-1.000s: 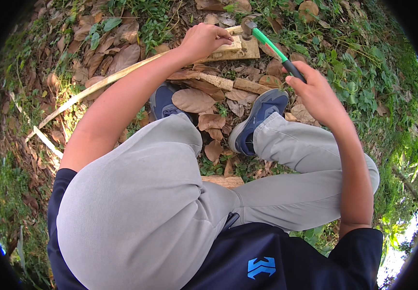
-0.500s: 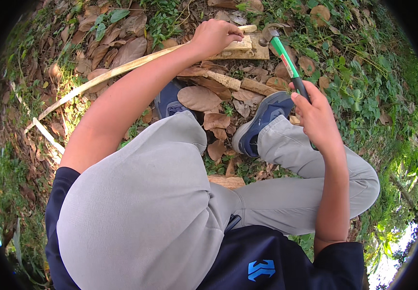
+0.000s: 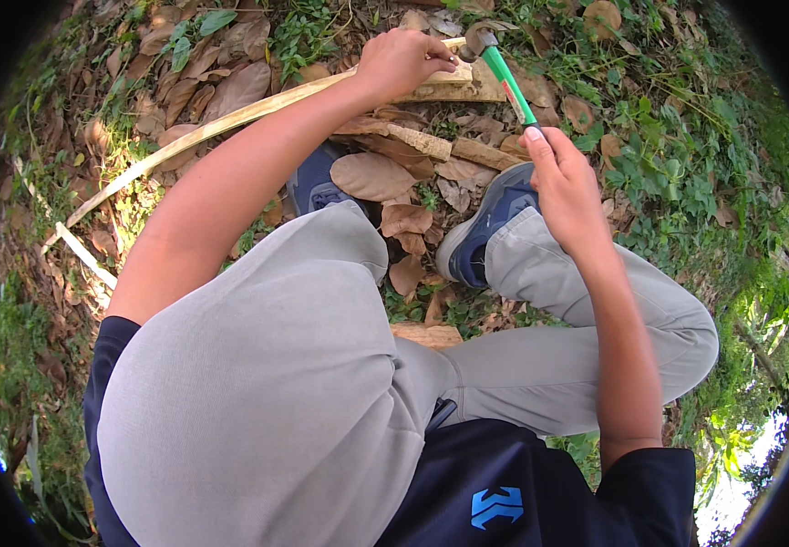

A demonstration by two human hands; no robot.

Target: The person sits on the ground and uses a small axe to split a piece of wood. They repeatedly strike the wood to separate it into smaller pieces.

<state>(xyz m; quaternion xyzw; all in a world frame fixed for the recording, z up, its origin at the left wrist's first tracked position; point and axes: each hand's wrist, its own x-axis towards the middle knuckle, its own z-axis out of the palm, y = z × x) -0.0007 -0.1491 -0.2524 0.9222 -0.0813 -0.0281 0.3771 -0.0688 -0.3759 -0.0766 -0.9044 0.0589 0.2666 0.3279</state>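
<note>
My right hand [image 3: 566, 187] is closed around the dark grip of a claw hammer [image 3: 509, 87] with a green shaft. The hammer's metal head is just right of my left fingertips, above the end of the wood. My left hand [image 3: 403, 66] is pinched, thumb against fingers; whatever small thing is between them cannot be made out. It rests at the right end of a long, pale wooden strip [image 3: 230, 119], which runs away to the left under my forearm. Beneath that end lies a short, flat board [image 3: 485, 86] on the ground.
Broken wood pieces [image 3: 422, 141] and large dry leaves [image 3: 372, 176] lie between the board and my blue shoes [image 3: 495, 219]. A thin pale stick [image 3: 86, 253] meets the strip's far left end. Green creeping plants [image 3: 677, 146] cover the ground to the right.
My right hand has moved left and slightly up, bringing the hammer head from right of the board to beside my left fingertips. My left hand keeps its pinch in nearly the same place.
</note>
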